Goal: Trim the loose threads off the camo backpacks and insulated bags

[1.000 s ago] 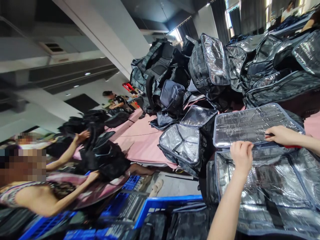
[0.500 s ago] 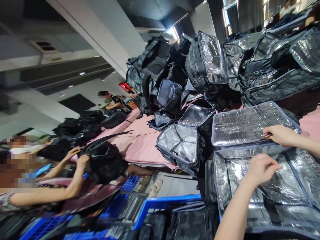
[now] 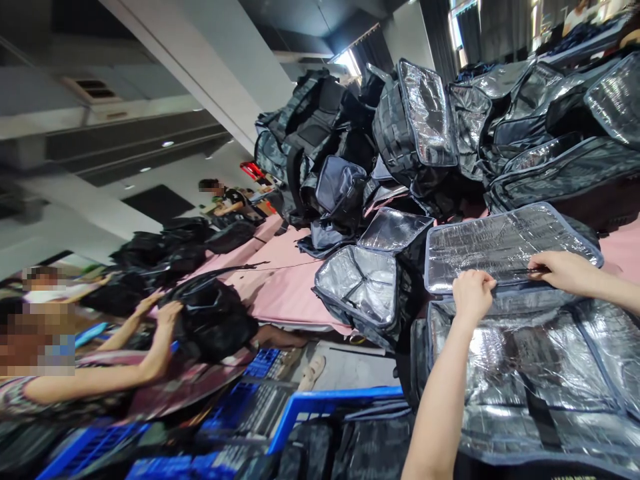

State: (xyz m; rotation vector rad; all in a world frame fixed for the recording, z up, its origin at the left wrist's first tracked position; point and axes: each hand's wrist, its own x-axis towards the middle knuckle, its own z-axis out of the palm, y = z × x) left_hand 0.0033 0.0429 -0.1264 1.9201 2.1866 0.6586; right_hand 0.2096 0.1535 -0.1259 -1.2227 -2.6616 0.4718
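A large bag [image 3: 540, 373] with a silver foil lining lies unzipped at the right, its foil-lined flap [image 3: 505, 247] folded back on the pink table. My left hand [image 3: 473, 297] is at the flap's lower edge, near the seam, with its fingers closed; what they pinch is too small to make out. Farther right along the same flap, my right hand [image 3: 560, 272] has its fingertips pressed together on the foil, and anything between them is hidden. A dark strap [image 3: 543, 413] lies inside the bag.
Just left stands a smaller foil-lined bag [image 3: 357, 283]. Camouflage backpacks [image 3: 315, 127] are piled behind on the pink table [image 3: 280, 287]. A blue crate [image 3: 345, 400] holds dark bags below. At the left, a person's hands [image 3: 167, 317] touch a black bag [image 3: 213, 320].
My left hand has moved up and left from over the bag's opening to the flap's lower edge, and its fingers have closed. My right hand has hardly moved.
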